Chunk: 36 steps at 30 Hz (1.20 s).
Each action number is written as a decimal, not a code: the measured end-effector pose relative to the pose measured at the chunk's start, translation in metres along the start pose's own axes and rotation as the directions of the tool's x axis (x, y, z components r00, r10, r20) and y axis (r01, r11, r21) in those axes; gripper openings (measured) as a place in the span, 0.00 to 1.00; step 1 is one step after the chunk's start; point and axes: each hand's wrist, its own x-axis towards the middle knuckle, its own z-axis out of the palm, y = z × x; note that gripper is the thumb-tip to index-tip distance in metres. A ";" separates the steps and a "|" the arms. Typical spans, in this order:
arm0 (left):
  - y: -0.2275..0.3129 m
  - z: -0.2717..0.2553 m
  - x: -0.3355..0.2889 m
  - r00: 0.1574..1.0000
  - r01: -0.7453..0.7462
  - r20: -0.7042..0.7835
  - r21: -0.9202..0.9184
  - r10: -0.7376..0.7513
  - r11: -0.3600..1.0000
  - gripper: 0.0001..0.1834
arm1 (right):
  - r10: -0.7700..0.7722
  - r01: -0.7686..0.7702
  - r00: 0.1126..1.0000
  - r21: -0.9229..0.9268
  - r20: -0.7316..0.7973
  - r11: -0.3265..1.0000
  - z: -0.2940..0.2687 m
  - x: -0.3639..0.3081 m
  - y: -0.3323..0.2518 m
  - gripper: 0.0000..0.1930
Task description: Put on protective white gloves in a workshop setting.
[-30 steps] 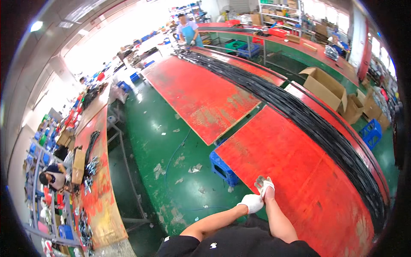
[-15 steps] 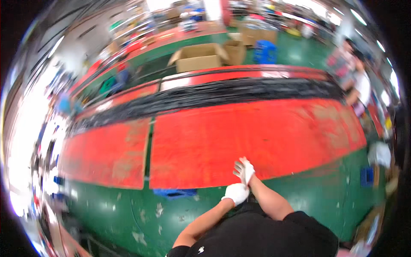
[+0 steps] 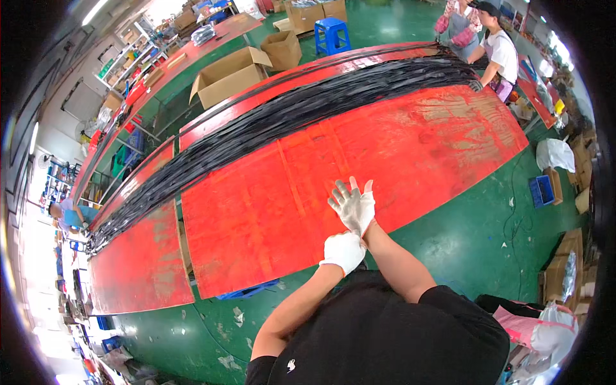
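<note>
White work gloves cover both my hands, which are raised in front of my body near the front edge of a red-topped table (image 3: 256, 212). My right hand (image 3: 354, 208) has its fingers spread, and the glove's grey-coated palm shows. My left hand (image 3: 344, 251) is closed at the right wrist, gripping the cuff of the right glove (image 3: 364, 226). A long bundle of black strips (image 3: 289, 115) lies along the table beyond my hands, apart from them.
Two people (image 3: 497, 54) stand at the table's far right end, and another person (image 3: 67, 215) is at its left end. Behind the table are a cardboard box (image 3: 231, 80) and a blue stool (image 3: 332, 37). A blue crate (image 3: 542, 190) sits on the green floor at right.
The view has swung, so the table now slants up to the right and looks sharper. My right hand's fingers have spread wider; my left stays closed at the right wrist.
</note>
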 end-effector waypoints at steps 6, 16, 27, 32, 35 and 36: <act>0.001 0.012 0.020 0.992 0.066 -0.100 -0.071 -0.073 0.995 0.15 | 0.114 -0.117 0.993 0.176 0.026 0.978 -0.010 0.013 -0.011 0.52; -0.022 0.057 0.087 0.826 -0.020 0.035 -0.996 -0.563 -0.092 0.17 | -0.241 0.285 0.930 0.127 -0.278 0.950 0.029 0.062 -0.006 0.33; -0.058 0.032 0.062 0.946 0.194 -0.132 -0.508 -0.298 0.839 0.18 | -0.162 0.239 0.940 0.238 -0.301 0.941 0.055 0.048 -0.009 0.33; -0.060 -0.004 0.006 0.976 0.156 -0.092 -0.345 -0.198 0.926 0.16 | -0.082 0.069 0.985 -0.091 -0.150 0.993 0.077 0.037 0.020 0.48; -0.069 0.000 -0.016 0.953 0.208 -0.135 -0.362 -0.271 0.909 0.17 | 0.103 -0.139 0.987 -0.313 -0.127 0.940 0.023 0.063 0.060 0.41; -0.074 0.014 -0.021 0.912 0.268 -0.179 -0.419 -0.368 0.868 0.17 | 0.102 -0.161 0.976 -0.324 -0.192 0.932 0.008 0.071 0.073 0.37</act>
